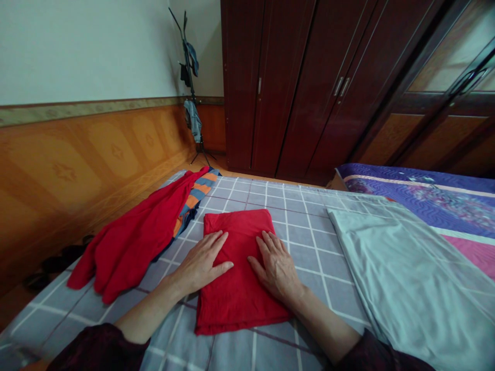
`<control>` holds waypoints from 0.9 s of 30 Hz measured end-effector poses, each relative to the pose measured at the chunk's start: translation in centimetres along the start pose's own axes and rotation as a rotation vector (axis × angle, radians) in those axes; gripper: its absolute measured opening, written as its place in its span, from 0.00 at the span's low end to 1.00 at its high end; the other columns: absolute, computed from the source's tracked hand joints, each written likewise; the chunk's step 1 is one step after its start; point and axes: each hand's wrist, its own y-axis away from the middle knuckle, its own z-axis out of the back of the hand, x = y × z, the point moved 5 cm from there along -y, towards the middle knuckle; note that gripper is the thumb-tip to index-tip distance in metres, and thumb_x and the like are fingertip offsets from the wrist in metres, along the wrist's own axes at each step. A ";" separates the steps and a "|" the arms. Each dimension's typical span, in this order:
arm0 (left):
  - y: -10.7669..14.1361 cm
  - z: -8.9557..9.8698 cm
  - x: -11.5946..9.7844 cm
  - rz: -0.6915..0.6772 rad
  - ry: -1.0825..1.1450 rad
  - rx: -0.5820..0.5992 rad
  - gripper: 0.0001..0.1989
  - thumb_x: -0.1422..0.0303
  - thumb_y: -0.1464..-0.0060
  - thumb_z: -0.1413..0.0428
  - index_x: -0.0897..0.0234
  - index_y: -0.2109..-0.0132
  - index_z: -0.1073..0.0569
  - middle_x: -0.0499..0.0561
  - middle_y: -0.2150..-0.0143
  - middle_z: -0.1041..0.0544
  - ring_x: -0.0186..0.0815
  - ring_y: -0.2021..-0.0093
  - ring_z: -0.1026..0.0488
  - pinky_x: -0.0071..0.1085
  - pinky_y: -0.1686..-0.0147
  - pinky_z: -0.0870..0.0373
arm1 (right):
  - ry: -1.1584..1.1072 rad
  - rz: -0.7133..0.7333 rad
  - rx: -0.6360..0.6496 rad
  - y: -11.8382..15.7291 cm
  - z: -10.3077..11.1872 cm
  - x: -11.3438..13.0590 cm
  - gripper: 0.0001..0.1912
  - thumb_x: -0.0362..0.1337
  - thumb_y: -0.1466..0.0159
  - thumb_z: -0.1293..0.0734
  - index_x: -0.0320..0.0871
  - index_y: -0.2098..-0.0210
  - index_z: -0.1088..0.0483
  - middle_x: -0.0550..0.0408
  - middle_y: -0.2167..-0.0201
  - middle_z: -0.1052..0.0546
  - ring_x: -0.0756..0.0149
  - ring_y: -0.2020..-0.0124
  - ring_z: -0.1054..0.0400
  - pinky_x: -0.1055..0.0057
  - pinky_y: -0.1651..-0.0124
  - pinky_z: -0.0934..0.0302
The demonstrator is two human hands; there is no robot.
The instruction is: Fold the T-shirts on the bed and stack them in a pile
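The left hand (204, 261) and right hand (277, 265) rest flat, fingers extended, thumbs spread, on a folded red cloth (242, 293) atop a checked gray sheet (305, 232).

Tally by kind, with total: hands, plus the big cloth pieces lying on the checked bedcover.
Hands: 2 (left hand, right hand)
Folded red cloth: 1
Loose red cloth: 1
Orange-and-grey striped cloth: 1
Pale green cloth: 1
Total: 6

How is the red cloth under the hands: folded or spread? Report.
Folded: the cloth forms a compact rectangle, layers showing along its near edge.
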 end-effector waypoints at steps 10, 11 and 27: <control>0.1 0.4 -0.9 -0.052 0.027 -0.037 0.30 0.61 0.43 0.47 0.64 0.36 0.45 0.57 0.36 0.39 0.41 0.36 0.43 0.39 0.38 0.44 | -0.019 0.106 -0.011 0.1 0.2 0.6 0.20 0.37 0.36 0.38 0.36 0.47 0.32 0.40 0.44 0.33 0.50 0.42 0.42 0.53 0.41 0.45; 0.1 0.5 -1.2 -0.070 0.034 -0.045 0.30 0.63 0.43 0.47 0.63 0.36 0.44 0.56 0.36 0.38 0.40 0.37 0.42 0.39 0.38 0.43 | -0.030 0.128 -0.012 0.2 0.3 0.8 0.19 0.37 0.36 0.39 0.37 0.48 0.31 0.41 0.44 0.32 0.51 0.43 0.40 0.54 0.42 0.44; 0.3 0.0 -1.3 -0.029 -0.069 0.105 0.39 0.48 0.41 0.55 0.72 0.33 0.51 0.64 0.32 0.52 0.47 0.32 0.57 0.47 0.36 0.53 | 0.029 0.034 0.020 -0.1 -1.0 -1.2 0.33 0.47 0.35 0.40 0.31 0.38 0.44 0.36 0.36 0.45 0.48 0.35 0.54 0.50 0.36 0.55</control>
